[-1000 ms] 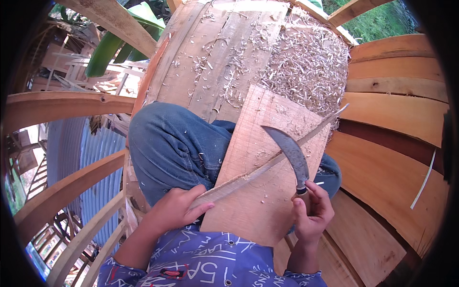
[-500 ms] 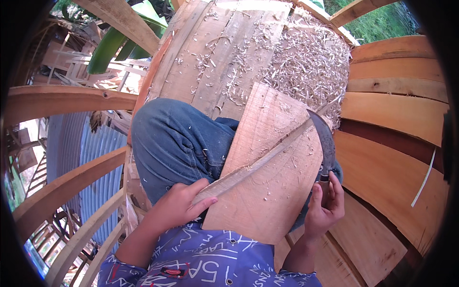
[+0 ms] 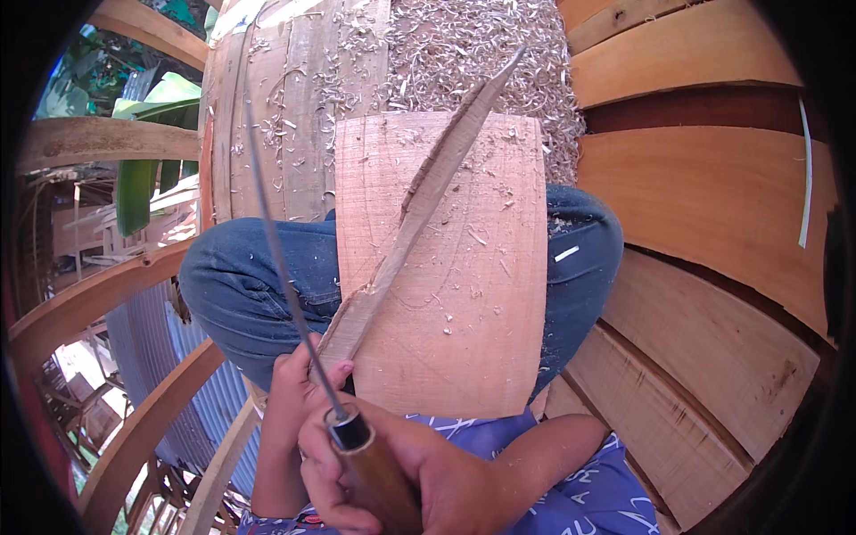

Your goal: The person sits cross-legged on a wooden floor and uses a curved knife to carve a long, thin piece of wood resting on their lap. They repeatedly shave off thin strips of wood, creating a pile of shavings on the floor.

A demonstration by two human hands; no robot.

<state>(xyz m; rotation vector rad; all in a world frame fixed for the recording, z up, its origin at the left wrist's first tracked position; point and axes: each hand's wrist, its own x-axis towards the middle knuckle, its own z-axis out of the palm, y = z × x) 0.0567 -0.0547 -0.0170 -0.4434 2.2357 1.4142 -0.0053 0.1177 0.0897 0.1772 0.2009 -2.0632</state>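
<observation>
My right hand [image 3: 437, 473] reaches across my body to the left, closed around the wooden handle of a curved knife [image 3: 379, 477]. Its blade points up and away, seen nearly edge-on. Behind the blade, my left hand [image 3: 299, 383] grips the near end of a rough wooden strip [image 3: 426, 209] between thumb and fingers. The strip slants to the far right over a flat wooden board [image 3: 464, 312] lying across my lap. Small chips and curls dot the board. The blade passes in front of my left hand; whether it touches the strip, I cannot tell.
Curled wood shavings [image 3: 481, 62] are heaped on the plank floor beyond the board. Wide planks [image 3: 695, 192] form a wall at my right. Spaced wooden slats [image 3: 116, 143] stand at my left, with corrugated sheeting [image 3: 152, 357] and green leaves [image 3: 134, 196] beyond them.
My right hand has brought the knife from the right side over to the left, near my left hand. The strip now points more steeply away. The view has turned, and the board appears straighter.
</observation>
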